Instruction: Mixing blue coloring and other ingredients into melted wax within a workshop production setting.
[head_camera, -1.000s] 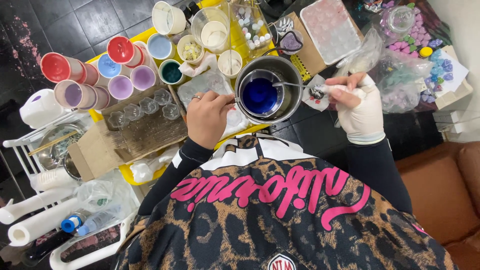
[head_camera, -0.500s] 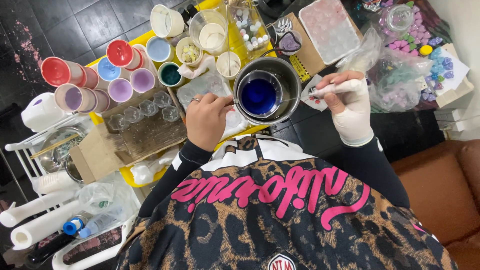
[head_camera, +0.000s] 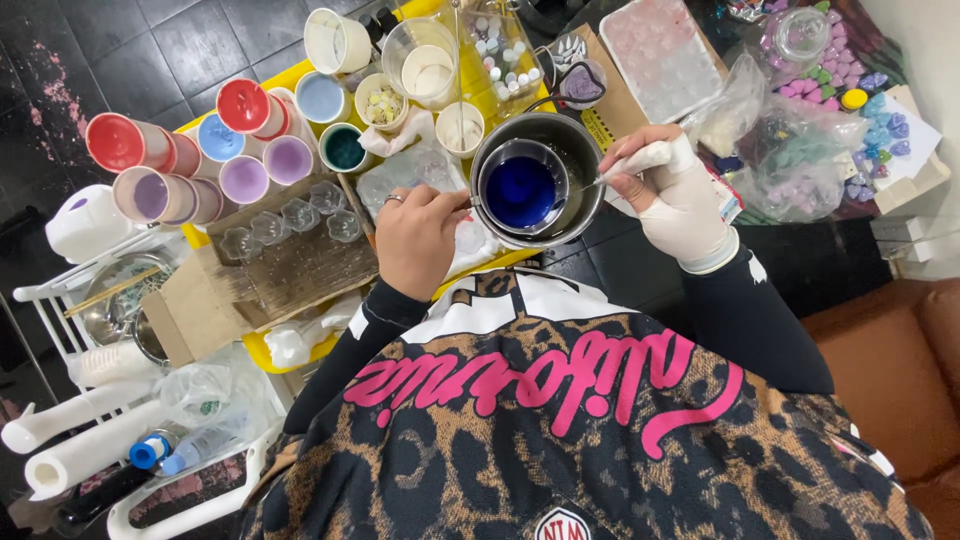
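My left hand (head_camera: 425, 240) steadies the metal pot (head_camera: 540, 180), fingers closed at its rim. My gloved right hand (head_camera: 675, 195) pinches a thin stick (head_camera: 610, 178); I stir the blue liquid (head_camera: 520, 188) slowly, keeping it inside the cup.

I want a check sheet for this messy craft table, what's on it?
Surface: yellow tray on a dark tiled floor.
Job's things: metal pot holding a cup of blue liquid; thin stirring stick reaches into it.
Clutter: coloured cups, clear moulds, bags of coloured pieces, paper rolls.
Grippers: left hand, bare, at the pot's near edge; right hand, gloved, holds the stick.
Cables: nothing seen.
Surroundings: white rack, brown seat.
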